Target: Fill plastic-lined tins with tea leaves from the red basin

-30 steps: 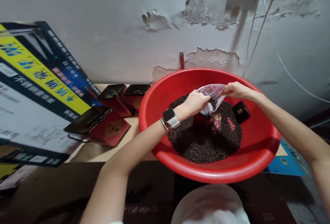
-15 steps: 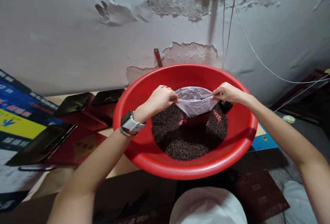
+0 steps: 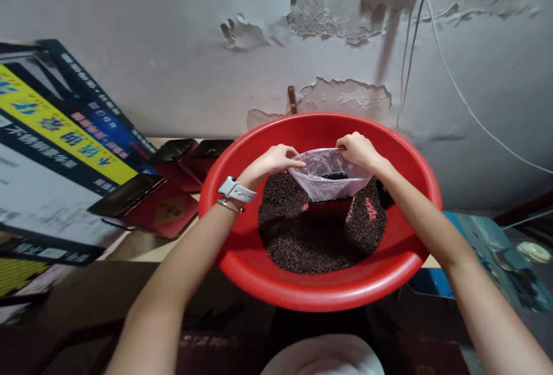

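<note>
A thin see-through plastic bag (image 3: 330,188) lines a dark red box (image 3: 329,209), its mouth spread wide above the box's rim. Some dark stuff shows inside the bag. My left hand (image 3: 279,160), with a watch and a bracelet on the wrist, pinches the bag's left edge between thumb and fingers. At the far edge, towards the right, my right hand (image 3: 358,149) has its fingers closed on the plastic. The box stands among loose dark brown bits (image 3: 311,248), like dried tea leaves, in a big red basin (image 3: 328,297).
Left of the basin, several red boxes (image 3: 162,213) with dark open tops lie on a pale tabletop (image 3: 149,248). Large printed cartons (image 3: 56,150) lean beyond them. Behind is a peeling wall (image 3: 181,75) with hanging cables (image 3: 410,46). A blue surface (image 3: 432,283) is at right.
My right hand has moved left along the rim to the far edge, and the bag's mouth is wider. The left hand stays at the left edge. My view has shifted left.
</note>
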A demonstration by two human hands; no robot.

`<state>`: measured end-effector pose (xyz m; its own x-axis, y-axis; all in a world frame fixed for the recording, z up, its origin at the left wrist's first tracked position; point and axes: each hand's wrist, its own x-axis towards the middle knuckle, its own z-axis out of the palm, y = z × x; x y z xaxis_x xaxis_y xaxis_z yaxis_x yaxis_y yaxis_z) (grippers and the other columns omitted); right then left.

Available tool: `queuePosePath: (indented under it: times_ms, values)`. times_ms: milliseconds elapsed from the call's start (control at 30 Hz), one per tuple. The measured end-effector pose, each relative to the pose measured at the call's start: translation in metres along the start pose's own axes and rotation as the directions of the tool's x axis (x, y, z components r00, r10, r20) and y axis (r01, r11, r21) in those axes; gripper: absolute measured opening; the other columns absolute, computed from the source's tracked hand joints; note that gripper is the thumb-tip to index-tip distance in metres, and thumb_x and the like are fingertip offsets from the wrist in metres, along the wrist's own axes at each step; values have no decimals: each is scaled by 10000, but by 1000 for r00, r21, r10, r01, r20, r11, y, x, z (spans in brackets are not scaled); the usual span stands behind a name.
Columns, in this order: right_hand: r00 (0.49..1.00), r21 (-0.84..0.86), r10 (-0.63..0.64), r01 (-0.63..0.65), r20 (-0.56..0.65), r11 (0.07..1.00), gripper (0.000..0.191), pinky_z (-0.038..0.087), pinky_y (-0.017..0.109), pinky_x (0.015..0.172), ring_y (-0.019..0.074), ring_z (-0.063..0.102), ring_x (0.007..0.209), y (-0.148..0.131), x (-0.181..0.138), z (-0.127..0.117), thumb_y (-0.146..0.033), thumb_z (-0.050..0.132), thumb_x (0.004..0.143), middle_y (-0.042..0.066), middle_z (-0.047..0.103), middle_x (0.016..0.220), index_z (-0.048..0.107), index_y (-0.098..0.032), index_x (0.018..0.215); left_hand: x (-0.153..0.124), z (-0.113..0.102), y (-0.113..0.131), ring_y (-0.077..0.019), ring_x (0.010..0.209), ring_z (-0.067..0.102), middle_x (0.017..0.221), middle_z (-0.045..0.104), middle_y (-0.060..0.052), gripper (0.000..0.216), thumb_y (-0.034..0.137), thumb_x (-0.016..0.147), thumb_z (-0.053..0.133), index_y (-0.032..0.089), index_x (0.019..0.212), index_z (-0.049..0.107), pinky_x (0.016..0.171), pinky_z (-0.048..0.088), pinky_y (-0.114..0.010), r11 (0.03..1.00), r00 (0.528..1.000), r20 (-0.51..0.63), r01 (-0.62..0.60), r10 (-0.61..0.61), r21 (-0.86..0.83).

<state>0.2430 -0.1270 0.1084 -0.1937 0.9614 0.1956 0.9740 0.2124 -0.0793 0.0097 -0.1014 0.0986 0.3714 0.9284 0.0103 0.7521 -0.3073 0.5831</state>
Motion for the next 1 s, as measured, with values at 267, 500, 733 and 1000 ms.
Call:
queuePosePath:
  times_ms: [267,500,733,1000]
  values:
    - [994,243,-79,97,-80,965,194,441,286,782,185,642,833,26,-11,-3,-138,592,837,66,749,909,765,-185,912,1,3,9,-160,566,592,551,638,1,33,202,628,667,171,636,668,587,439,-265,993,987,-133,-99,90,-62]
    - [941,439,109,45,-320,897,439,410,273,750,149,597,705,30,-5,9,-417,446,982,44,670,703,623,-167,666,-9,24,9,-181,784,636,871,721,-56,125,269,802,620,159,826,677,747,483,-291,953,868,-410,-302,279,9]
    - [950,820,166,130,-263,558,392,451,287,877,164,646,940,-14,-13,21,-478,295,1013,67,685,966,545,-194,913,-33,53,42,-222,989,599,973,735,-48,145,282,887,631,195,821,725,940,401,-404,818,752,-322,-547,574,179]
    - [948,773,171,106,-268,625,318,416,326,964,182,599,1054,-31,-25,22,-450,279,1015,55,644,1050,496,-222,970,-40,59,49,-208,890,614,870,735,-36,181,341,877,669,209,783,750,882,433,-380,779,757,-243,-627,607,-9]
